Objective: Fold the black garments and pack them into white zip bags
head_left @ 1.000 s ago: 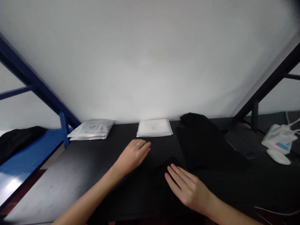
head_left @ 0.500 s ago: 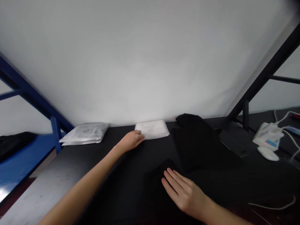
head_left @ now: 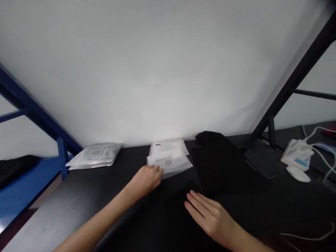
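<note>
Head view, and I've got my left hand (head_left: 145, 180) gripping a clear packet (head_left: 170, 162), my right hand (head_left: 211, 215) open on black cloth (head_left: 175, 210) just below that packet.

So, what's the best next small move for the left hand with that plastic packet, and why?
Probably slide the clear plastic packet further toward the body with the left hand. The hand is at its near edge, and the packet lies partly off the other packets. The right hand rests open on the black cloth, leaving the left to do it.
</note>
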Demonstrator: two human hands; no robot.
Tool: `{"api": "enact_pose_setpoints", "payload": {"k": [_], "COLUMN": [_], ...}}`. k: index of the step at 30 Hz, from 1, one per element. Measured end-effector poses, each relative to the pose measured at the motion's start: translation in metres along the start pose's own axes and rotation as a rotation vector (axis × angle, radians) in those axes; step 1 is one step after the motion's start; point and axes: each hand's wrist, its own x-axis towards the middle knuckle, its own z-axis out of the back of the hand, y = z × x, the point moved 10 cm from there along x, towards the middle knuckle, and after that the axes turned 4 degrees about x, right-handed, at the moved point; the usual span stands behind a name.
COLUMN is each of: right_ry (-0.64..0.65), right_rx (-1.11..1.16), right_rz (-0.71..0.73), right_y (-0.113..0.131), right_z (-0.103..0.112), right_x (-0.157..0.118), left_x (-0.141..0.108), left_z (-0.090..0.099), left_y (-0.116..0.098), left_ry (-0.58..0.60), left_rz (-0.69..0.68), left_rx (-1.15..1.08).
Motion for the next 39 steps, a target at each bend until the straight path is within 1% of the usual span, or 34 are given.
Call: {"api": "enact_pose_setpoints", "payload": {"k": [3,5,7,9,11,13,16,18,20,22,24,26,28,31,35,37,39], "right_ry": [0.028,0.030,0.005,-0.037,-0.095,-0.141,-0.204,-0.173,-0.093,-0.020,0.032,0.086,0.081,0.015,-0.001,-0.010,0.009], "right_rx": [0.023,0.037,0.043,0.041,0.043,0.055,0.087,0.108,0.128,0.152,0.179,0.214,0.256,0.311,0.367,0.383,0.392], "right_rz": [-0.006,-0.040,-0.097,-0.166,-0.214,-0.209,-0.113,-0.019,0.067,0.099,0.073,0.044,0.041,0.053,0.089,0.108,0.135], "right_y": [-0.011,-0.022,-0.033,-0.043,-0.047,-0.043,-0.024,-0.008,0.004,0.006,0.001,-0.004,-0.005,0.001,0.012,0.016,0.020], "right_z": [0.008,0.014,0.020,0.026,0.033,0.040,0.046,0.039,0.024,0.007,-0.004,-0.010,-0.007,0.003,0.004,0.004,0.001], "right_x": [-0.010,-0.018,-0.023,-0.024,-0.020,-0.011,0.008,0.019,0.025,0.024,0.019,0.013,0.010,0.010,0.013,0.013,0.011], "left_x": [-0.034,-0.047,-0.051,-0.048,-0.041,-0.036,-0.033,-0.034,-0.035,-0.036,-0.036,-0.035,-0.033,-0.030,-0.029,-0.030,-0.032], "left_z": [-0.012,-0.018,-0.022,-0.022,-0.022,-0.023,-0.025,-0.028,-0.029,-0.031,-0.031,-0.030,-0.027,-0.023,-0.022,-0.020,-0.014], "left_y": [-0.033,-0.047,-0.051,-0.052,-0.052,-0.055,-0.061,-0.063,-0.063,-0.060,-0.056,-0.055,-0.056,-0.056,-0.055,-0.054,-0.050], "left_ry": [0.075,0.109,0.120,0.117,0.110,0.105,0.102,0.101,0.090,0.084,0.086,0.083,0.066,0.040,0.015,-0.019,-0.081], "left_rz": [-0.034,-0.037,-0.020,-0.009,-0.023,-0.057,-0.109,-0.135,-0.136,-0.103,-0.068,-0.053,-0.051,-0.044,-0.037,-0.046,-0.053], "left_rx": [-0.046,-0.096,-0.137,-0.166,-0.195,-0.225,-0.265,-0.283,-0.298,-0.325,-0.358,-0.382,-0.398,-0.414,-0.416,-0.417,-0.422]}}
